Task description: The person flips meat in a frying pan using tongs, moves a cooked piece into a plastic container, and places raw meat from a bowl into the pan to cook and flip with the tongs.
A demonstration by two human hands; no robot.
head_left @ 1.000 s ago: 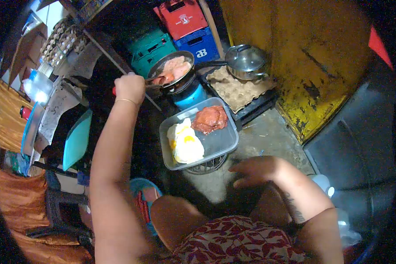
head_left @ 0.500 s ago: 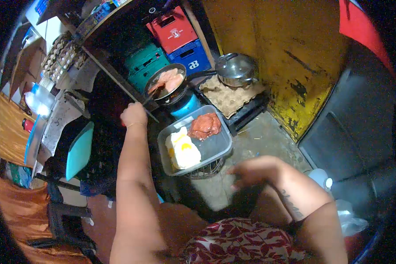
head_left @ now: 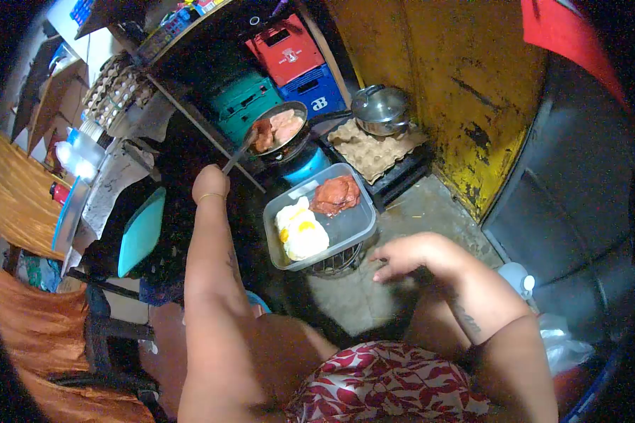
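My left hand (head_left: 210,185) is closed round the handle of a long grey spatula (head_left: 238,153). The spatula's far end reaches into a frying pan (head_left: 305,121), where its tip is hard to make out among slices of meat (head_left: 286,127), some pink and some browner. Under the pan stands a blue burner (head_left: 309,168). My right hand (head_left: 402,255) is held low above the floor, fingers loosely apart and nothing in them. Between my hands, a clear plastic container (head_left: 346,243) holds fried eggs (head_left: 305,233) and a heap of reddish meat (head_left: 337,195).
A lidded pot (head_left: 381,109) and an egg-carton sheet (head_left: 370,151) rest on a stove at the right. Behind the pan are red (head_left: 284,48), blue (head_left: 317,90) and green (head_left: 243,102) crates. Stacked egg trays (head_left: 116,92) stand left, above a turquoise lid (head_left: 141,233).
The camera view has shifted slightly. The spatula in my left hand now shows more clearly, angled into the pan, and the browner meat has moved. My right hand's fingers are a little straighter.
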